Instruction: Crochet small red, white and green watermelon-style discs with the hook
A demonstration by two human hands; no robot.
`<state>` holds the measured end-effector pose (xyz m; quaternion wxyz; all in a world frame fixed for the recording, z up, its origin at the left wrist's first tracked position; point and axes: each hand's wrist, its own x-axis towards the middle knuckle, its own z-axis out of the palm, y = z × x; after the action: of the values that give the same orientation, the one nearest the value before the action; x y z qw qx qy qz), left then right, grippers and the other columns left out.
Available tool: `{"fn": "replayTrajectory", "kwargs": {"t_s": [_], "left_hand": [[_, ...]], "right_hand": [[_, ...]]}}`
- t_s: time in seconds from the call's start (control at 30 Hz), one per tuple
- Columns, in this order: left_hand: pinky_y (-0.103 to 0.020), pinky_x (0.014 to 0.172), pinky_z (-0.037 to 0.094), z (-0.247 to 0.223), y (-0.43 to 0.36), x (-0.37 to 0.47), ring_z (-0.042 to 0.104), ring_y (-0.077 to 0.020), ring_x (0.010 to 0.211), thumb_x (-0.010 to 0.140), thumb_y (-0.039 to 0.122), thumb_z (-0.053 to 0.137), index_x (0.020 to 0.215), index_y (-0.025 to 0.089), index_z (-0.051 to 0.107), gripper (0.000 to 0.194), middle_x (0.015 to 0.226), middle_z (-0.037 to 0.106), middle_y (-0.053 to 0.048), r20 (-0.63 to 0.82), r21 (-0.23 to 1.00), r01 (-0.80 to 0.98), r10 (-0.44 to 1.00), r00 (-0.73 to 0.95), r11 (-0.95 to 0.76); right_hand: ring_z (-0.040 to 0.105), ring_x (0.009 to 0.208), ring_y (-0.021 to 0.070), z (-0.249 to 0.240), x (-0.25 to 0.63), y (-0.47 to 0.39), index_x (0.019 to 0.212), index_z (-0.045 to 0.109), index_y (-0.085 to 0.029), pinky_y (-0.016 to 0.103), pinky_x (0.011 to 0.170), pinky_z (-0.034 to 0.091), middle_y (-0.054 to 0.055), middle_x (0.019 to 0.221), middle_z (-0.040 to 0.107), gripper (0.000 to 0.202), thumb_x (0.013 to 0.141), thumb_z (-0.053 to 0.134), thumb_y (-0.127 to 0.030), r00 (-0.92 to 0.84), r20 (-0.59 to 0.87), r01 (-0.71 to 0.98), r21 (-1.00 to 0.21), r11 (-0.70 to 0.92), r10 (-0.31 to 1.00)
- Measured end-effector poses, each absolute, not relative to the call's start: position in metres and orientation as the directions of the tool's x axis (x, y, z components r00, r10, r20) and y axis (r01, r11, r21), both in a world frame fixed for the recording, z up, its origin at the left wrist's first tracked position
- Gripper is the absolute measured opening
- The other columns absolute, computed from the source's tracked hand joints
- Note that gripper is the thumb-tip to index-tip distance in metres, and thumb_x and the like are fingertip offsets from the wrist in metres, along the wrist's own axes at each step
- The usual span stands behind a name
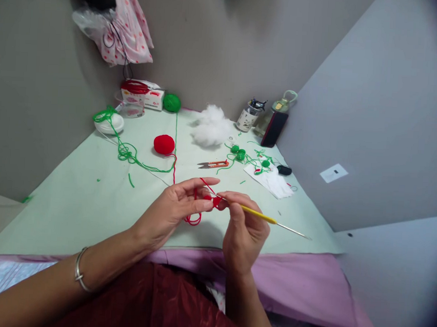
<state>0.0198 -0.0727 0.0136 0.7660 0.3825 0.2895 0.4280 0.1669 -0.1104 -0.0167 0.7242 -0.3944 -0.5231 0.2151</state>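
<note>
Between thumb and fingers, my left hand (174, 200) pinches a small piece of red crochet work (216, 201), with red yarn running over its raised index finger. My right hand (246, 228) is closed around a crochet hook (258, 213) with a yellow handle; its near metal end points right, and the other end meets the red piece. A loop of red yarn (192, 221) hangs below my left fingers. From the red yarn ball (164, 144) on the table, a strand leads down toward my left hand. Orange-handled thread snips (214, 164) lie just beyond both hands.
White stuffing (211, 126) sits at the back, beside a pen holder (248, 116) and a phone (275, 129) leaning on a bottle. Small green crocheted balls (241, 155) lie near a white tissue (271, 180). Tangled green yarn (126, 151) spreads at left; a green ball (172, 103) stands behind.
</note>
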Motion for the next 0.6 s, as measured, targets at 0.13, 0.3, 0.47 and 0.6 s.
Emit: {"fn": "replayTrajectory", "kwargs": {"t_s": [0.13, 0.3, 0.47, 0.6], "left_hand": [[-0.024, 0.082, 0.047, 0.0145, -0.0731, 0.0178, 0.062, -0.0120, 0.086, 0.080, 0.022, 0.088, 0.115, 0.025, 0.083, 0.036, 0.089, 0.071, 0.000, -0.119, 0.828, -0.445, 0.883, 0.455, 0.341], [-0.025, 0.083, 0.048, 0.0127, -0.0740, 0.0170, 0.062, -0.0121, 0.085, 0.082, 0.025, 0.087, 0.111, 0.025, 0.084, 0.029, 0.088, 0.069, 0.000, -0.089, 0.857, -0.427, 0.898, 0.430, 0.289], [-0.023, 0.079, 0.047, 0.0108, -0.0747, 0.0163, 0.060, -0.0111, 0.082, 0.083, 0.026, 0.086, 0.110, 0.027, 0.084, 0.027, 0.085, 0.067, 0.001, -0.055, 0.892, -0.393, 0.916, 0.397, 0.224], [-0.022, 0.077, 0.048, 0.0090, -0.0750, 0.0156, 0.059, -0.0103, 0.079, 0.085, 0.027, 0.085, 0.112, 0.028, 0.083, 0.028, 0.085, 0.066, 0.002, -0.029, 0.921, -0.348, 0.923, 0.383, 0.174]], "right_hand": [[0.069, 0.071, 0.0109, -0.0182, 0.1686, -0.1101, 0.100, 0.079, -0.026, 0.028, 0.071, 0.056, 0.001, 0.093, 0.079, 0.015, 0.102, 0.064, -0.023, 0.383, 0.490, -0.045, -0.837, 0.546, 0.783], [0.072, 0.072, 0.0111, -0.0187, 0.1694, -0.1114, 0.100, 0.077, -0.025, 0.027, 0.070, 0.059, 0.001, 0.094, 0.081, 0.017, 0.104, 0.061, -0.026, 0.384, 0.473, -0.124, -0.825, 0.552, 0.793], [0.072, 0.073, 0.0131, -0.0173, 0.1682, -0.1151, 0.103, 0.077, -0.024, 0.030, 0.069, 0.060, 0.002, 0.095, 0.081, 0.018, 0.103, 0.059, -0.020, 0.365, 0.588, 0.066, -0.789, 0.610, 0.722], [0.075, 0.083, 0.0173, -0.0169, 0.1674, -0.1179, 0.110, 0.075, -0.025, 0.034, 0.070, 0.062, 0.003, 0.098, 0.081, 0.024, 0.102, 0.057, -0.012, 0.288, 0.725, 0.270, -0.688, 0.673, 0.625]]}}
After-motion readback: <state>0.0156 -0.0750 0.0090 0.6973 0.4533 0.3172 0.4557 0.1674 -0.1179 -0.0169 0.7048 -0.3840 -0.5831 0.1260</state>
